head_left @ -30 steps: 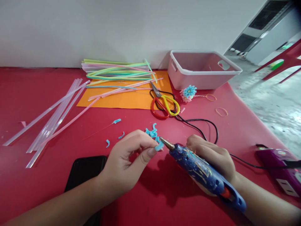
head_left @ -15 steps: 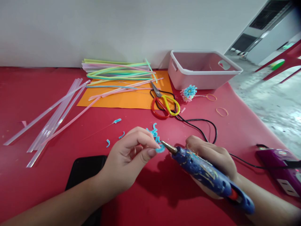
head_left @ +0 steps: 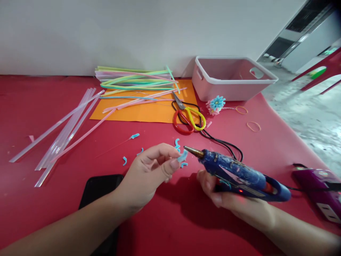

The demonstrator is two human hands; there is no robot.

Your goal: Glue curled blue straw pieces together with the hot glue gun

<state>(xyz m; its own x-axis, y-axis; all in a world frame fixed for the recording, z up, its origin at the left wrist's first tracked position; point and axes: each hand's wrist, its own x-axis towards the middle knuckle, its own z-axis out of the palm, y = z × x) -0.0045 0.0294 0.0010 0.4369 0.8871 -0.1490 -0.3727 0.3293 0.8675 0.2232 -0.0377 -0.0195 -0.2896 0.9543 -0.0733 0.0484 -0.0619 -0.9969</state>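
My left hand (head_left: 151,174) pinches a short blue pipe cleaner piece (head_left: 182,156) between thumb and forefinger. Wrapped round the handle of a blue glue gun (head_left: 239,174) is my right hand (head_left: 226,199). The gun's metal nozzle points left, and its tip meets or nearly meets the upper end of the blue piece. A small red light shows on the gun's side. Behind the left fingers lie more blue pipe cleaner pieces (head_left: 177,144), partly hidden. Farther left is a thin stem with a blue fuzzy tip (head_left: 135,136).
Scissors (head_left: 186,115) with red and yellow handles lie on orange paper (head_left: 128,115) beside many coloured pipe cleaners (head_left: 135,80). A pink basket (head_left: 234,89) stands behind a blue and pink flower (head_left: 217,103). A phone (head_left: 99,188) lies under my left forearm; a purple power strip (head_left: 317,188) sits right.
My right hand has rolled the glue gun, so it now lies more level with its handle downward. The blue piece in my left hand has tilted up towards the nozzle.
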